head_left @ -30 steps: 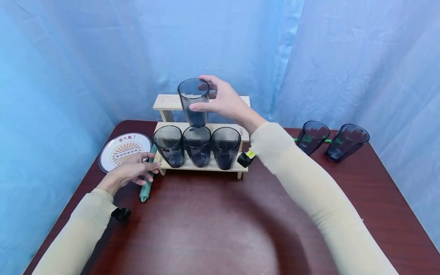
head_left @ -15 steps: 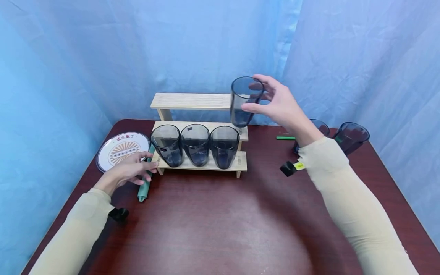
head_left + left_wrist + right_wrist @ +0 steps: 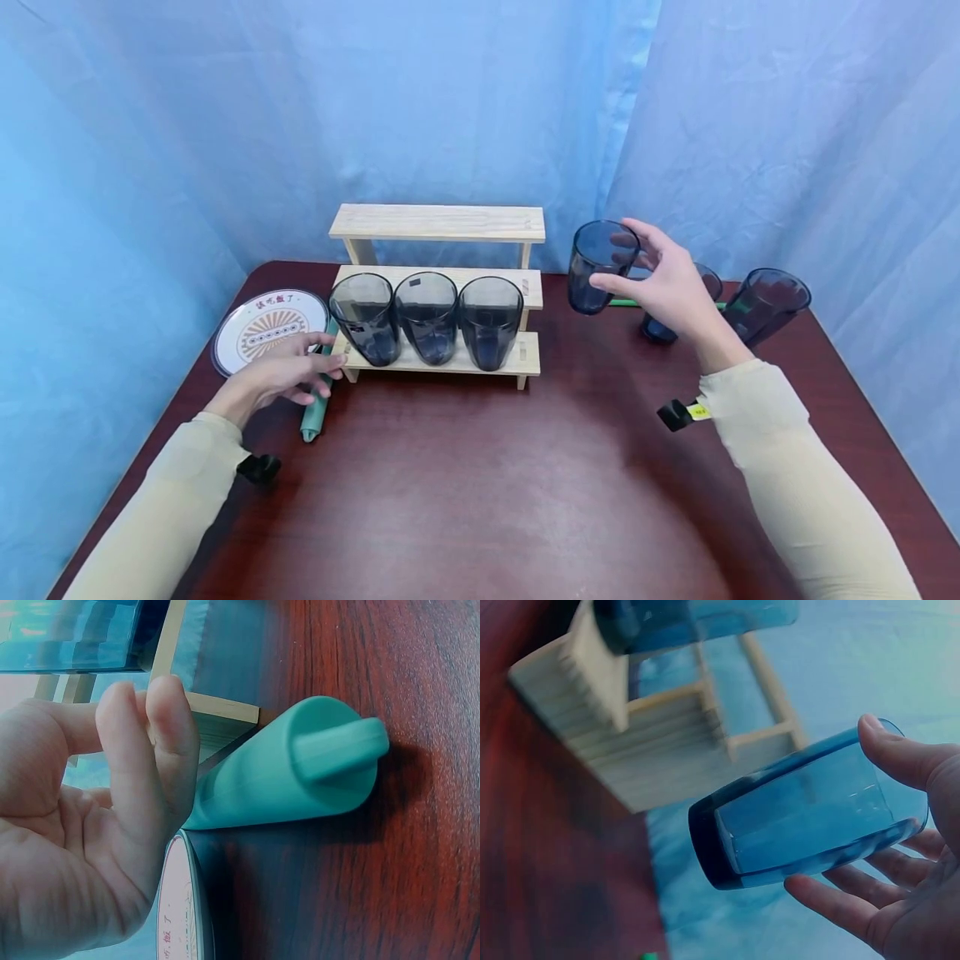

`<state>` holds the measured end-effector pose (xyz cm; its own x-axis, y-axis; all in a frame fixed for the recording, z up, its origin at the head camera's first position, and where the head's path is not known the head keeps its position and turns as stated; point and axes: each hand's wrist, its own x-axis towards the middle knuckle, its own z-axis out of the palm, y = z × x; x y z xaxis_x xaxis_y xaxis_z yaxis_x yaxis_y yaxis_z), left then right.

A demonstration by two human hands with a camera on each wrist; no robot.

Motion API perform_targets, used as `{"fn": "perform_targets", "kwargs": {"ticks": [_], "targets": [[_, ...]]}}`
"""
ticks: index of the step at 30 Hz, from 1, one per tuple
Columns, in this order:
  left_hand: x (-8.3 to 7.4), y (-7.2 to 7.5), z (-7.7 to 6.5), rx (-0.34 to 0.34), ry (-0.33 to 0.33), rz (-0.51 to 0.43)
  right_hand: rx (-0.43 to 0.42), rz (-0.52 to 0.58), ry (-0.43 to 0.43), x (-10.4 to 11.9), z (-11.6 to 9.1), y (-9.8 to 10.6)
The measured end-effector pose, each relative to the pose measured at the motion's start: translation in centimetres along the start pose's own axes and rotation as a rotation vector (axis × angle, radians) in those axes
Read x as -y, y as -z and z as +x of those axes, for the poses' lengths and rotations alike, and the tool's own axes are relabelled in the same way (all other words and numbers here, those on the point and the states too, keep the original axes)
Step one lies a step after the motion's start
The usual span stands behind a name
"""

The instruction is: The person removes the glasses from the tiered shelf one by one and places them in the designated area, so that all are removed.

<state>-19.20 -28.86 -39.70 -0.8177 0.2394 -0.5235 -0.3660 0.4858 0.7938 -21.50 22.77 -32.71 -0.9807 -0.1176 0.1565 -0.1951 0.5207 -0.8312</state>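
Note:
My right hand [image 3: 667,283] holds a dark tinted drinking glass [image 3: 588,279] upright in the air, right of a three-tier wooden stand [image 3: 435,221]. In the right wrist view the thumb and fingers [image 3: 832,900] grip its sides near the rim. Three matching glasses, one being the middle glass [image 3: 427,321], stand in a row on the stand's lowest tier. At that tier's left end is my left hand [image 3: 281,379], its fingers loosely bent over a green cylinder [image 3: 277,765]. Whether its fingertips touch the wood, I cannot tell.
A white patterned plate [image 3: 262,325] lies on the dark red table [image 3: 480,500] at the left. Two more tinted glasses, the farther right one [image 3: 768,304] tilted in view, stand at the right by a thin green stick [image 3: 624,303]. Blue curtains [image 3: 450,100] hang behind.
My right hand has carried the glass from above the stand to its right, then lower toward the table. The stand's upper tiers are uncovered. My left hand stays in place.

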Motion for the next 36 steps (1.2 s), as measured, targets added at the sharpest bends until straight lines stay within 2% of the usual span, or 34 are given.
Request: {"fn": "perform_targets", "kwargs": {"ticks": [9,15,28,36], "targets": [[-0.1,-0.3,-0.2,0.005,0.000,-0.013,-0.005,-0.052,-0.087,-4.3,-0.9,-0.7],[0.0,-0.3,-0.3,0.005,0.000,-0.011,-0.009,-0.077,-0.108,-6.4,-0.9,-1.3],[0.0,-0.4,-0.4,0.008,0.002,-0.014,-0.017,-0.026,-0.121,-7.9,-0.8,-2.1],[-0.1,-0.4,-0.4,-0.006,0.000,-0.027,-0.021,-0.014,-0.089,-8.5,-0.7,-2.8]]}}
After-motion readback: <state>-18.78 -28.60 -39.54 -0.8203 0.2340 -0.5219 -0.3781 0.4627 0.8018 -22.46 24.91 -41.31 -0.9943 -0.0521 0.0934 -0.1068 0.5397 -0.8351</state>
